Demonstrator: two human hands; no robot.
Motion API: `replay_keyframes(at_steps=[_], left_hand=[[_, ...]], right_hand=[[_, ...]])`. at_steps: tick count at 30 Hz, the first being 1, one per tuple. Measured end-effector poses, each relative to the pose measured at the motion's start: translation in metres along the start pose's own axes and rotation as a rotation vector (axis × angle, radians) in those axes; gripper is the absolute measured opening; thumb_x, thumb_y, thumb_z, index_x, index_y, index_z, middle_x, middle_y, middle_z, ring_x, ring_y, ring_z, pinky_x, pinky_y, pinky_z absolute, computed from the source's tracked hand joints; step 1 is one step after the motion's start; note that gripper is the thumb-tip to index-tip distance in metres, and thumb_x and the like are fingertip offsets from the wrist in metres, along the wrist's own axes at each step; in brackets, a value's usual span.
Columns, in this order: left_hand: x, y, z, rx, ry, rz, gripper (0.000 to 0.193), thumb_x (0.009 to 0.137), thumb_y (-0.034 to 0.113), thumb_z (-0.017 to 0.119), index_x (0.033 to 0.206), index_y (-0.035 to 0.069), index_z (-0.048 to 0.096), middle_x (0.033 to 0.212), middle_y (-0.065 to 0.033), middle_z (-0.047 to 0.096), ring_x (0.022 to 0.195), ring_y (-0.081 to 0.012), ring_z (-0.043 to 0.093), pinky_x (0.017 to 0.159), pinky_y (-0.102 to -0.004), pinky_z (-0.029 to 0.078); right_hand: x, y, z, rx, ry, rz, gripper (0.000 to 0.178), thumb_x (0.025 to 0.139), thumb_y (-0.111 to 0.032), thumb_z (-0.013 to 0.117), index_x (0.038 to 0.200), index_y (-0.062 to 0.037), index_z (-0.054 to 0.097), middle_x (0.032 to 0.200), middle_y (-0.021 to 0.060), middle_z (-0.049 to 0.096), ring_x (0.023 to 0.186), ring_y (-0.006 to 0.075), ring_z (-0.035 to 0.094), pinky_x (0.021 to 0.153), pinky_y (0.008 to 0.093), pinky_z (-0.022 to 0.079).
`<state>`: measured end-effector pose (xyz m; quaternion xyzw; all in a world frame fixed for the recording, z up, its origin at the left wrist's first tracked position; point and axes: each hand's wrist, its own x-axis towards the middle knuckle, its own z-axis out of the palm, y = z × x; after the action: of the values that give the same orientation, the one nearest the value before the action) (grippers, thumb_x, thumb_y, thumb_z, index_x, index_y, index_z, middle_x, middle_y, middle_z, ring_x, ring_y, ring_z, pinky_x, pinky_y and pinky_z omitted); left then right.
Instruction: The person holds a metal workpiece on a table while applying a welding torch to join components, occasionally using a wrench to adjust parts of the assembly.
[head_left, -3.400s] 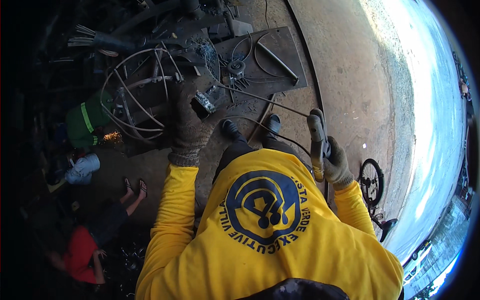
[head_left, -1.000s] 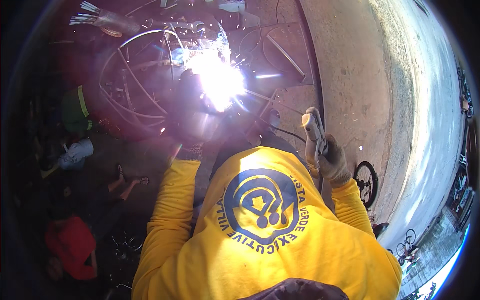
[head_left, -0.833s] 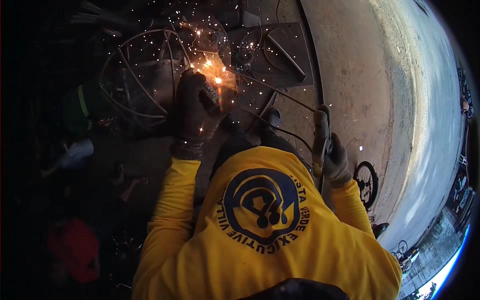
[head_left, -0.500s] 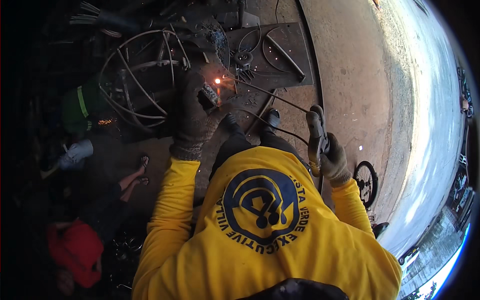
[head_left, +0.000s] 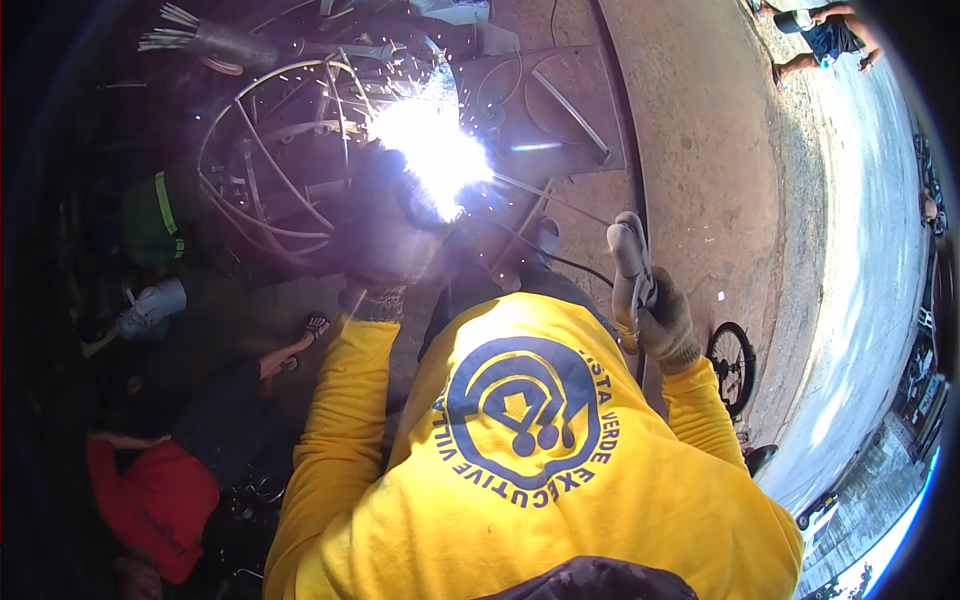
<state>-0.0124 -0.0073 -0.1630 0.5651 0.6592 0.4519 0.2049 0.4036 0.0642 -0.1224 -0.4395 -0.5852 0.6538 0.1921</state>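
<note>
My gloved right hand (head_left: 667,322) is closed around the handle of a welding electrode holder (head_left: 628,262). A thin welding rod (head_left: 560,200) runs from its jaw up and left into a blinding white arc (head_left: 435,150). Just below and left of the glare is my gloved left hand (head_left: 375,230), its fingers curled on a metal piece. The glare and dark glove hide most of that piece; the earlier picture shows its rough grey side. Sparks fly around the arc.
A round cage of bent metal bars (head_left: 255,155) stands left of the arc. A steel plate (head_left: 590,95) lies beyond it, with a rod on top. A black cable (head_left: 580,265) trails from the holder. A person in red (head_left: 165,500) is at lower left; another person (head_left: 835,35) is at upper right.
The small orange glow at the rod's tip has become a bright white arc with sparks. My right hand has hardly moved. The person in red has shifted, and another person appears at upper right.
</note>
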Motion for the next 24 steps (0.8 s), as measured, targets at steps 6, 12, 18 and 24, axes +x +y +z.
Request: replay_keyframes(at_steps=[6,12,18,24], left_hand=[[0.028,0.064,-0.012,0.317,0.132,0.167,0.077,0.069,0.025,0.094,0.128,0.002,0.051,0.132,-0.0202,0.055,0.121,-0.0380,0.057,0.106,-0.0470,0.047],[0.020,0.051,-0.010,0.184,0.118,0.099,0.085,0.068,0.033,0.096,0.132,0.002,0.050,0.133,-0.0203,0.054,0.123,-0.0375,0.055,0.106,-0.0464,0.046],[0.010,0.028,-0.006,0.175,0.091,0.153,0.100,0.075,0.039,0.094,0.147,-0.002,0.039,0.138,-0.0169,0.053,0.126,-0.0286,0.055,0.109,-0.0408,0.047],[0.009,0.032,-0.009,0.271,0.063,0.100,0.099,0.076,0.044,0.092,0.146,-0.003,0.040,0.140,-0.0197,0.053,0.128,-0.0315,0.055,0.109,-0.0419,0.046]], right_hand=[[0.000,-0.013,0.003,-0.222,0.114,0.063,0.049,0.084,-0.022,0.070,0.125,0.0026,0.060,0.100,0.0166,0.071,0.093,0.0291,0.071,0.085,0.0357,0.054],[0.001,-0.017,0.000,-0.329,0.075,0.044,0.053,0.075,-0.015,0.069,0.124,0.0029,0.061,0.099,0.0185,0.071,0.092,0.0309,0.071,0.084,0.0372,0.054],[0.001,-0.014,-0.001,-0.316,0.051,0.018,0.056,0.076,-0.021,0.074,0.125,0.0026,0.061,0.102,0.0182,0.071,0.095,0.0288,0.070,0.086,0.0368,0.054],[0.001,-0.026,0.003,-0.275,0.050,0.088,0.062,0.077,-0.031,0.080,0.125,0.0034,0.060,0.102,0.0151,0.071,0.096,0.0244,0.069,0.088,0.0359,0.053]])
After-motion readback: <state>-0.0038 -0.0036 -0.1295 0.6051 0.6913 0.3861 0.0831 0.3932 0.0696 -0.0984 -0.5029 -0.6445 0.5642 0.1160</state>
